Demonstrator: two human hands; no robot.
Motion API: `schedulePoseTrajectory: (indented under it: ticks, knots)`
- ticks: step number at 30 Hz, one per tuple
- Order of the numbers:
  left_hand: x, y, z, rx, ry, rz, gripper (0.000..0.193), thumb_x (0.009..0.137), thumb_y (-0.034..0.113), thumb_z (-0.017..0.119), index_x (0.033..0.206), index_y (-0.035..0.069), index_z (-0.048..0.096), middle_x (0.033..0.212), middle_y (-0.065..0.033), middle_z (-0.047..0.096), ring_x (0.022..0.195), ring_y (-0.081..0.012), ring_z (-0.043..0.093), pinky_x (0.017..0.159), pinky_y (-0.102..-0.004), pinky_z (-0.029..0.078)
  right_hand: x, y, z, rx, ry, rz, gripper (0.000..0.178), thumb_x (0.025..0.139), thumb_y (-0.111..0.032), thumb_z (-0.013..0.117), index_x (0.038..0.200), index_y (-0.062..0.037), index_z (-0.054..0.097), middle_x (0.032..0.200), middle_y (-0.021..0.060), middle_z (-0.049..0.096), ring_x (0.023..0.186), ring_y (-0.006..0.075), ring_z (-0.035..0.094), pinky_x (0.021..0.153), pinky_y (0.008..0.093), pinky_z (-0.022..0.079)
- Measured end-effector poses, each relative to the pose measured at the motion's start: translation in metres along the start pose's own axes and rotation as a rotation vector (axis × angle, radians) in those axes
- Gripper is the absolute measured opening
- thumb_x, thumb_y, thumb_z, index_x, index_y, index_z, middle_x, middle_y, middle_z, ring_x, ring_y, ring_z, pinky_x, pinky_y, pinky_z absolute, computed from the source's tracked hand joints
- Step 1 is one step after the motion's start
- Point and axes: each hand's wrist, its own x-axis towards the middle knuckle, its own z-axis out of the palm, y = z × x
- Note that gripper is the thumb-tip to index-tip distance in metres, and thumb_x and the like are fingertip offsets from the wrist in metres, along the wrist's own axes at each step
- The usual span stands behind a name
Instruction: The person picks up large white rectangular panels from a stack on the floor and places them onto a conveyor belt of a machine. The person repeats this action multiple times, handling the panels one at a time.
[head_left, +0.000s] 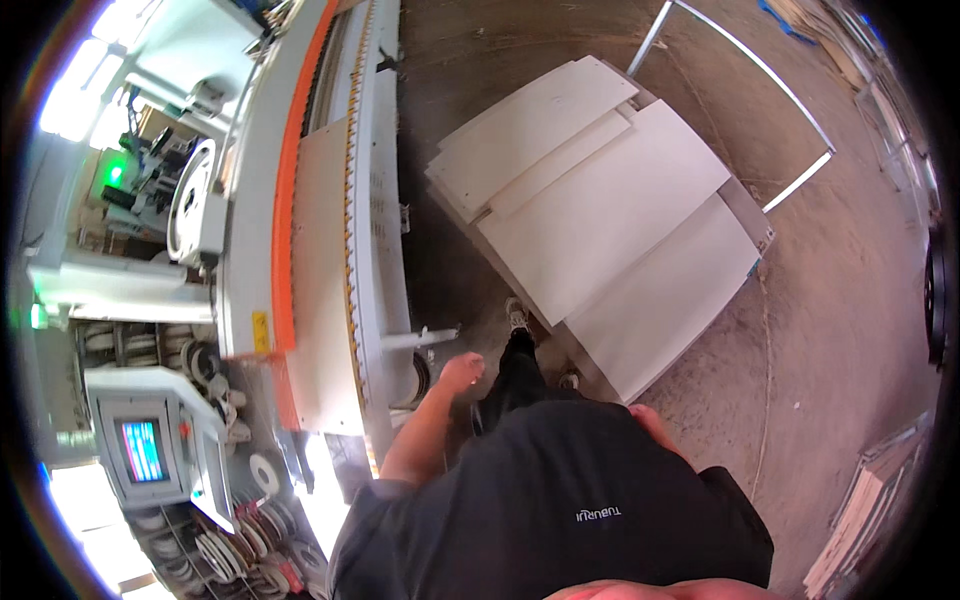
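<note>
My left hand (462, 372) hangs beside my left leg, close to a short white metal arm (420, 339) that sticks out from a long machine. Its fingers look loosely curled, with nothing visible in them. Past my torso on the other side, only a bit of my right hand (645, 414) and forearm shows, and its fingers are hidden. It is nearest to a stack of large pale panels (610, 210) in front of me. Several panels lie on top, overlapping at slightly different angles. One of my shoes (517, 315) shows near the stack's edge.
The long machine (285, 200) with an orange strip runs along my left. Behind it stands a control console (150, 440) with a lit screen, by a rack of rolled edging (240, 540). A metal frame (765, 60) rises beyond the panels. Boards (865, 510) lean at far right.
</note>
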Motion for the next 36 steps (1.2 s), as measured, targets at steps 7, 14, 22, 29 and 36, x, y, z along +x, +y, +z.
schedulePoseTrajectory:
  ticks: [7, 14, 22, 29, 36]
  knots:
    - [0.201, 0.021, -0.071, -0.221, -0.121, -0.245, 0.022, 0.093, 0.020, 0.062, 0.107, 0.003, 0.069, 0.076, -0.0089, 0.069, 0.061, -0.0167, 0.064, 0.053, -0.0330, 0.052, 0.018, -0.004, 0.028, -0.857, 0.112, -0.132, 0.029, 0.095, -0.030, 0.061, 0.108, -0.0060, 0.072, 0.098, 0.0197, 0.071, 0.095, 0.0381, 0.068, 0.083, 0.0454, 0.053]
    - [0.455, 0.008, -0.147, -0.285, 0.185, -0.233, 0.019, 0.091, 0.024, 0.066, 0.090, 0.005, 0.068, 0.069, -0.0074, 0.067, 0.052, -0.0166, 0.062, 0.048, -0.0349, 0.050, -0.008, -0.105, 0.116, -0.455, 0.439, 0.390, 0.038, 0.096, -0.038, 0.060, 0.113, -0.0058, 0.073, 0.107, 0.0174, 0.073, 0.103, 0.0322, 0.069, 0.091, 0.0419, 0.052]
    - [0.650, 0.010, -0.219, -0.335, 0.621, -0.310, 0.065, 0.089, 0.032, 0.072, 0.131, -0.011, 0.050, 0.136, -0.0276, 0.057, 0.122, -0.0390, 0.059, 0.099, -0.0459, 0.049, 0.013, -0.168, 0.137, -0.430, 0.512, 0.545, 0.035, 0.094, -0.035, 0.066, 0.109, -0.0045, 0.075, 0.099, 0.0099, 0.075, 0.092, 0.0198, 0.070, 0.084, 0.0339, 0.053]
    - [0.611, 0.051, -0.177, -0.626, 0.394, -0.353, 0.051, 0.087, 0.021, 0.078, 0.126, -0.006, 0.058, 0.123, -0.0191, 0.065, 0.104, -0.0289, 0.067, 0.082, -0.0424, 0.056, 0.030, -0.159, 0.145, -0.390, 0.556, 0.498, 0.037, 0.093, -0.037, 0.063, 0.107, -0.0047, 0.074, 0.099, 0.0148, 0.075, 0.094, 0.0270, 0.071, 0.086, 0.0377, 0.054]
    - [0.444, 0.040, -0.041, -0.752, 0.281, -0.528, 0.043, 0.088, 0.025, 0.077, 0.124, 0.009, 0.059, 0.105, -0.0082, 0.068, 0.080, -0.0246, 0.066, 0.057, -0.0395, 0.053, 0.052, -0.163, 0.096, -0.643, 0.369, 0.392, 0.039, 0.092, -0.040, 0.062, 0.109, -0.0071, 0.074, 0.101, 0.0157, 0.075, 0.097, 0.0300, 0.071, 0.087, 0.0409, 0.054]
